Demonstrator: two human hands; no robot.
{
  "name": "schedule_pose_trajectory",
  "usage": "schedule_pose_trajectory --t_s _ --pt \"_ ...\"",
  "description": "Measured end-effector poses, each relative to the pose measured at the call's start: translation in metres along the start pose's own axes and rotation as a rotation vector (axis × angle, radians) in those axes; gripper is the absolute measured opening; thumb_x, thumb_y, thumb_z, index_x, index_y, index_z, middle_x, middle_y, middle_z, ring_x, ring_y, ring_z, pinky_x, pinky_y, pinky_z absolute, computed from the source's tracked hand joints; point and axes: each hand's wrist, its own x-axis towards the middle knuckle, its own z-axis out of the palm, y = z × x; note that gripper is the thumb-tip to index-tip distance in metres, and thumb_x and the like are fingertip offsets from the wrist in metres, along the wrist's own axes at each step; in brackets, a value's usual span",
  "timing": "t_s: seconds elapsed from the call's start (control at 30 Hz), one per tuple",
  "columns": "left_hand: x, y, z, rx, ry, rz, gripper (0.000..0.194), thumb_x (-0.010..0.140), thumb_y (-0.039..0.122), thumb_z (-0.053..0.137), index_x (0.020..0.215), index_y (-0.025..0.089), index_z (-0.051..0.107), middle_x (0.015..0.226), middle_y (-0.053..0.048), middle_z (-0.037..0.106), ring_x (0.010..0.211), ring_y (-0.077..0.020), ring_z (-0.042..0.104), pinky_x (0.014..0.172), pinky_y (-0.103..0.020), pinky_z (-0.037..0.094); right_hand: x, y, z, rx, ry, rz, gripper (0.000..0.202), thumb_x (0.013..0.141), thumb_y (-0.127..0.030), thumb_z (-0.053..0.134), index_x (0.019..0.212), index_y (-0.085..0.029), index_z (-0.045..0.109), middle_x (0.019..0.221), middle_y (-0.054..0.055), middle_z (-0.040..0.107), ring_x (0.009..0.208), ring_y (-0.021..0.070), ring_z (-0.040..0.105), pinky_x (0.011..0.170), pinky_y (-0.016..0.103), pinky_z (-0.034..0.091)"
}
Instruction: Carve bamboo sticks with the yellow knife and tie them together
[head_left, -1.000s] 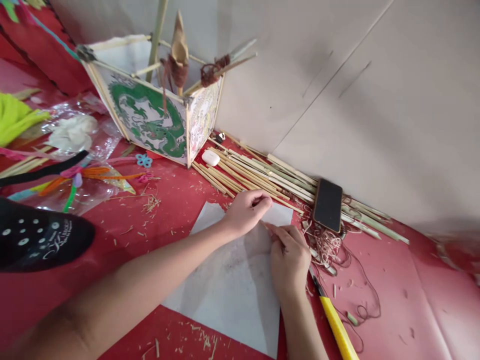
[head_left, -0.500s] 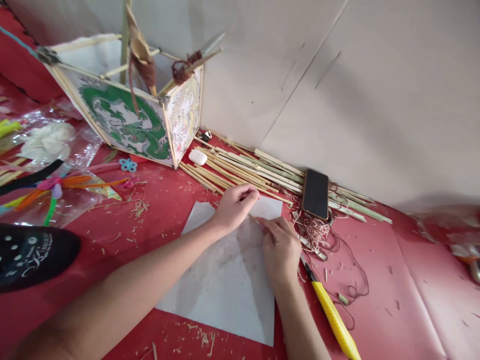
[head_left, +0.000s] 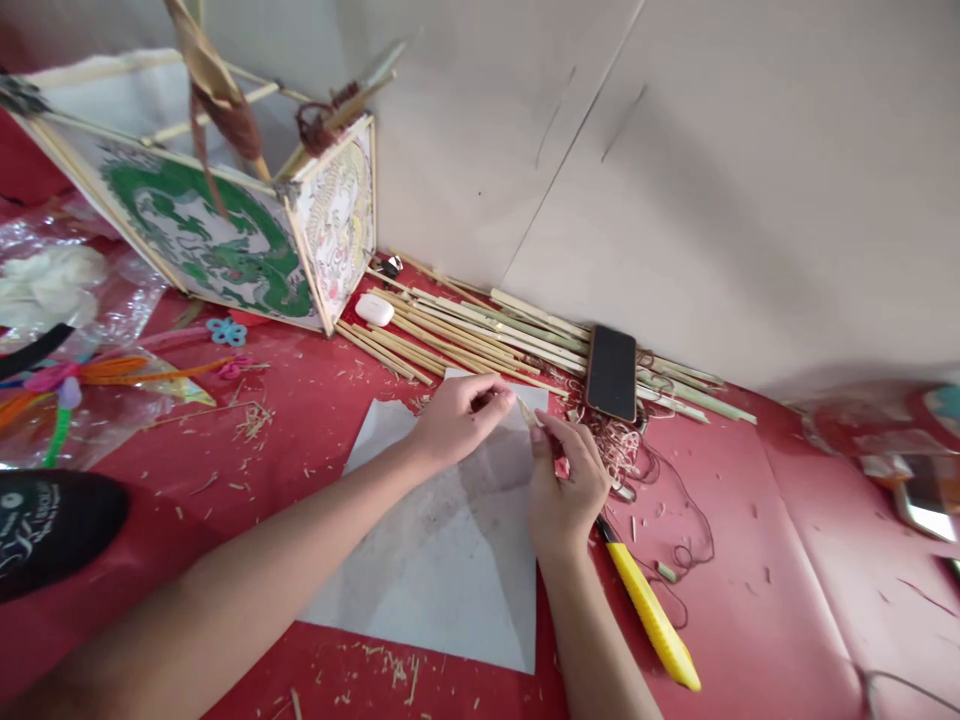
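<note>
My left hand (head_left: 463,420) is closed in a pinch above the far part of a white paper sheet (head_left: 442,560). Between its fingertips and those of my right hand (head_left: 568,480) runs a short, thin, pale bamboo strip (head_left: 527,411). The right thumb and index finger pinch the strip's near end, while the other fingers curl in. A small reddish patch shows between the right fingers; I cannot tell what it is. Beside my right wrist lies a yellow utility knife (head_left: 651,612) on the red surface, its tip end partly hidden by the hand.
Several bamboo sticks (head_left: 450,335) lie along the wall, with a phone (head_left: 611,373) across them and a white case (head_left: 374,309) nearby. Tangled brown string (head_left: 619,448) sits beyond my right hand. A dragon-painted paper lantern frame (head_left: 210,240) stands back left. Shavings litter the red surface (head_left: 300,390).
My view has shifted, so the surroundings sit further left. The right hand has turned upward, and the strip shows more plainly between the fingertips. Both hands remain over the sheet.
</note>
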Motion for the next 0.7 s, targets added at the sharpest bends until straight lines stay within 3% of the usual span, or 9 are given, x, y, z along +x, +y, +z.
schedule_pose_trajectory --t_s 0.2,0.37,0.5,0.57,0.7 --pt "0.0001 -0.0028 -0.001 0.058 -0.025 0.032 0.027 0.097 0.039 0.055 0.086 0.017 0.066 0.075 0.001 0.061 0.07 -0.0124 0.053 0.064 -0.025 0.038 0.0009 -0.002 -0.0003 0.037 -0.072 -0.001 0.018 0.097 -0.024 0.059 0.105 -0.021 0.075 0.096 0.006 0.073 0.089 0.0202 0.069 0.08 0.035 0.055" --pt "0.0022 -0.0054 -0.0009 -0.049 0.016 0.023 0.03 0.096 0.043 0.057 0.086 0.017 0.065 0.075 0.001 0.06 0.07 -0.0124 0.052 0.063 -0.024 0.038 -0.001 -0.0008 -0.0017 0.052 -0.089 0.114 0.026 0.101 -0.031 0.054 0.109 -0.019 0.075 0.101 0.007 0.077 0.091 0.0209 0.071 0.081 0.034 0.054" --pt "0.0032 -0.0044 -0.0009 -0.084 0.033 0.018 0.031 0.097 0.044 0.057 0.085 0.017 0.064 0.075 0.001 0.059 0.071 -0.0123 0.051 0.063 -0.024 0.038 -0.0028 -0.0018 -0.0027 0.039 -0.115 0.201 0.031 0.101 -0.038 0.053 0.105 -0.018 0.076 0.076 0.003 0.074 0.065 0.0162 0.067 0.064 0.028 0.05" --pt "0.0033 -0.0044 -0.0009 -0.08 0.029 0.015 0.03 0.097 0.044 0.057 0.085 0.017 0.064 0.075 0.001 0.058 0.071 -0.0119 0.05 0.063 -0.024 0.037 -0.0026 -0.0023 -0.003 0.017 -0.097 0.193 0.029 0.1 -0.038 0.055 0.098 -0.017 0.077 0.07 0.001 0.071 0.062 0.015 0.064 0.062 0.027 0.048" --pt "0.0022 -0.0056 -0.0005 -0.021 0.051 0.006 0.029 0.098 0.043 0.055 0.088 0.018 0.064 0.074 0.002 0.057 0.068 -0.0113 0.049 0.062 -0.025 0.034 -0.0017 -0.0002 -0.0033 0.008 -0.015 0.135 0.021 0.095 -0.034 0.063 0.102 -0.019 0.076 0.09 0.004 0.076 0.077 0.0167 0.068 0.069 0.028 0.051"
